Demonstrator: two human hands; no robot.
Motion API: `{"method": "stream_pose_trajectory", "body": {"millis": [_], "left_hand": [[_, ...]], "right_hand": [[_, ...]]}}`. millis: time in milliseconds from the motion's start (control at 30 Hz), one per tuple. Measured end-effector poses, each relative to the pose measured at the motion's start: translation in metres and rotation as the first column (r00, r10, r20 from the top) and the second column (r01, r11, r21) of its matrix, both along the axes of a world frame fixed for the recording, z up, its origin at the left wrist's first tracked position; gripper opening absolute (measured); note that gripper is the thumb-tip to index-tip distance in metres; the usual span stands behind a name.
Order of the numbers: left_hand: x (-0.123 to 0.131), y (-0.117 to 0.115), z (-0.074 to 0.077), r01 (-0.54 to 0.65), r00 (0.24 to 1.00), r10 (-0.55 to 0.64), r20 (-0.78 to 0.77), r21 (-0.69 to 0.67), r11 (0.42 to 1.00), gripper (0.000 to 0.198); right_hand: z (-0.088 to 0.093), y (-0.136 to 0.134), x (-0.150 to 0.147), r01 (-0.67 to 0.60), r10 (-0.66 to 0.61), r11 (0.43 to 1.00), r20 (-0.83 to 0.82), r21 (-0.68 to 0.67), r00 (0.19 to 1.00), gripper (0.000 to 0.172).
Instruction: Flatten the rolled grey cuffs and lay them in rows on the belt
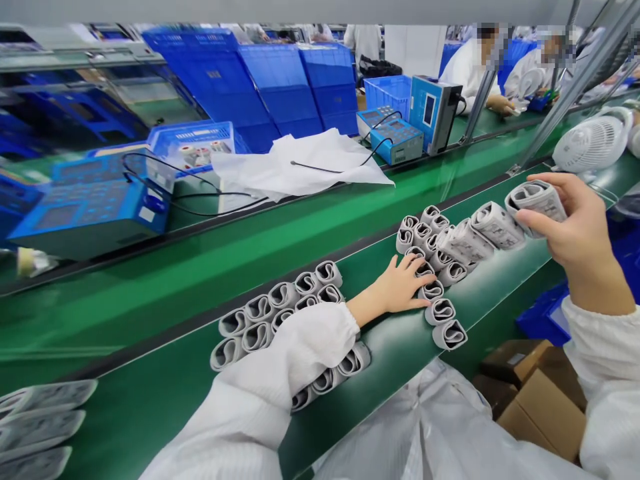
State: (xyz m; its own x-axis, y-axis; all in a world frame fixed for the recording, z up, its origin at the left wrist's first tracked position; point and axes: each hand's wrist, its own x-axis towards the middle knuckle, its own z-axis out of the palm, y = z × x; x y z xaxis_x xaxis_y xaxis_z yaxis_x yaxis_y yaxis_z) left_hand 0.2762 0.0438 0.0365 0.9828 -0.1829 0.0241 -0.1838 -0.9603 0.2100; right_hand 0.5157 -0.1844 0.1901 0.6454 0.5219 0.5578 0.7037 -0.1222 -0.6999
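Right hand point(583, 230) has a rolled grey cuff point(534, 197) pinched between thumb and fingers, right end of the bunch. Left hand point(400, 285) is open, fingers splayed over other rolled cuffs point(450, 334) on the green table point(150, 407).

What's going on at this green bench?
A person's right hand holds a gray roll at the end of a cluster of similar ones. The left hand is spread at the other rolls on the green bench. More rolls sit on both sides of the white left sleeve, which partly hides them.
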Motion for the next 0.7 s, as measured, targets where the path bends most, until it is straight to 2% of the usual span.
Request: {"method": "stream_pose_trajectory", "body": {"millis": [100,200,267,333,433,533,633,700], "left_hand": [[-0.016,0.013,0.004,-0.024,0.999,0.023,-0.038,-0.019,1.0,0.073],[-0.041,0.044,0.01,-0.09,0.99,0.081,-0.119,-0.076,0.993,0.072],[-0.052,0.066,0.016,-0.158,0.976,0.138,-0.169,-0.113,0.981,0.062],[-0.049,0.082,0.024,-0.248,0.96,0.226,-0.162,-0.13,0.96,0.049],[-0.015,0.085,0.03,-0.407,0.913,0.403,-0.057,-0.167,0.898,0.044],[0.035,0.075,0.025,-0.499,0.865,0.497,-0.065,-0.208,0.841,0.061],[0.07,0.075,0.013,-0.511,0.859,0.496,-0.123,-0.219,0.831,0.061],[0.079,0.084,0.007,-0.488,0.873,0.47,-0.129,-0.232,0.842,0.052]], "right_hand": [[-0.007,-0.016,0.0,0.038,-0.038,0.999,0.004,0.014,0.999,0.058],[-0.009,-0.022,-0.008,0.027,-0.027,1.0,0.011,-0.015,1.0,0.06],[-0.01,-0.021,-0.014,0.013,-0.013,1.0,0.017,-0.024,1.0,0.061],[-0.013,-0.017,-0.019,0.006,-0.006,1.0,0.021,-0.01,1.0,0.061],[-0.022,-0.008,-0.024,0.014,-0.013,0.996,-0.011,0.091,1.0,0.058],[-0.045,0.004,-0.037,0.079,-0.056,0.969,-0.101,0.235,0.993,0.054],[-0.083,0.017,-0.065,0.171,-0.109,0.936,-0.21,0.307,0.972,0.057],[-0.119,0.02,-0.091,0.234,-0.156,0.93,-0.274,0.282,0.949,0.064]]}}
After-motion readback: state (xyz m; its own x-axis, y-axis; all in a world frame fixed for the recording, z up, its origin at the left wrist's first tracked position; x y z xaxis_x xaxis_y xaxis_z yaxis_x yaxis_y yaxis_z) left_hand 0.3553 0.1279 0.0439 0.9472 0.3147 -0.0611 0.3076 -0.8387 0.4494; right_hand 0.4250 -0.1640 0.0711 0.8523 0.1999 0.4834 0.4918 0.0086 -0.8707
